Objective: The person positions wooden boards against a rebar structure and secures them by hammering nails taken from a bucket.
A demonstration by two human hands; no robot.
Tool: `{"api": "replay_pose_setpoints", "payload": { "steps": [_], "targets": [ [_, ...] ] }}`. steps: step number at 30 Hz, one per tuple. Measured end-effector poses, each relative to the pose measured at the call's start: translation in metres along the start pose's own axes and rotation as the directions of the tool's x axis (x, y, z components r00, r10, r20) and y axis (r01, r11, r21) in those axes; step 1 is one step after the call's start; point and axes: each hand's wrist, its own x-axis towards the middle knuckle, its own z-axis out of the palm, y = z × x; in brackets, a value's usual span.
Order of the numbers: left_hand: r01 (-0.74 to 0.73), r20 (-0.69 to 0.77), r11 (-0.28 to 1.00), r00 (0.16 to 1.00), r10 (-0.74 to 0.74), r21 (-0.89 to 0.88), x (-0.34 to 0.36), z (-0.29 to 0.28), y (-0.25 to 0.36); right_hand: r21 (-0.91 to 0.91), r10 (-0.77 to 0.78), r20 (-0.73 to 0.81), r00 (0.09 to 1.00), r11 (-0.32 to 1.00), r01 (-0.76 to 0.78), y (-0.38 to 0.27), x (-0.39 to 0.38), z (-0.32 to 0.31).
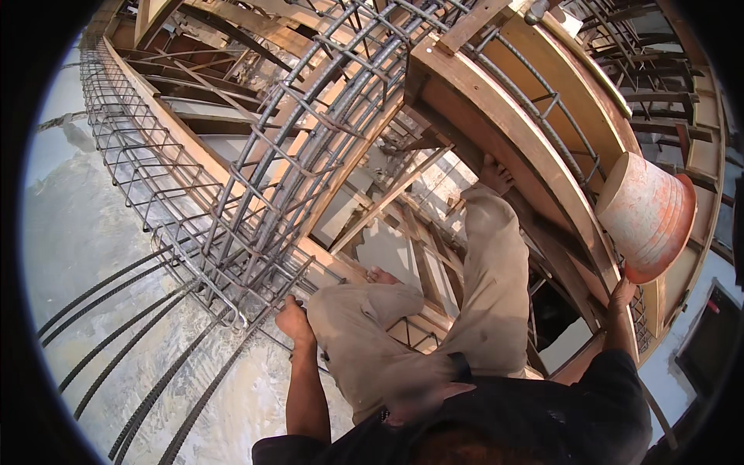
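Note:
My left hand (294,319) is closed at the lower end of the rebar cage (256,209), beside my bent left knee; what its fingers hold is too small to make out. My right hand (623,293) grips the lower rim of a white, orange-stained plastic bucket (643,209), which is tipped on its side against the curved wooden formwork (519,147). My bare right foot (496,174) rests against that formwork, and my bare left foot (381,275) is on the timber below the cage.
Long loose rebars (124,349) cross the grey concrete slab (93,232) at left. A second mesh cage (116,132) follows a board at upper left. Between my legs, timber braces (395,198) span a drop. More timber framework (659,101) stands at upper right.

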Motion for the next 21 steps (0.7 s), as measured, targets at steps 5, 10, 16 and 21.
{"api": "replay_pose_setpoints", "payload": {
  "steps": [5, 10, 16, 21],
  "targets": [
    [-0.097, -0.045, 0.986, 0.994, 0.103, 0.133, 0.006, 0.002, -0.007, -0.082, 0.193, 0.093, 0.977, 0.979, -0.186, 0.003, -0.008, 0.0],
    [0.143, -0.015, 0.987, 0.989, -0.144, -0.07, 0.006, 0.006, -0.004, -0.183, 0.293, 0.116, 0.949, 0.945, -0.269, -0.012, -0.017, -0.002],
    [0.211, 0.165, 0.969, 0.959, -0.231, 0.132, 0.018, -0.019, -0.009, -0.381, 0.438, 0.17, 0.883, 0.855, -0.351, -0.052, -0.017, -0.01],
    [-0.163, 0.191, 0.794, 0.98, 0.06, 0.585, -0.054, 0.001, 0.082, -0.595, 0.482, 0.09, 0.872, 0.728, -0.34, -0.088, -0.018, -0.013]
  ]
}}
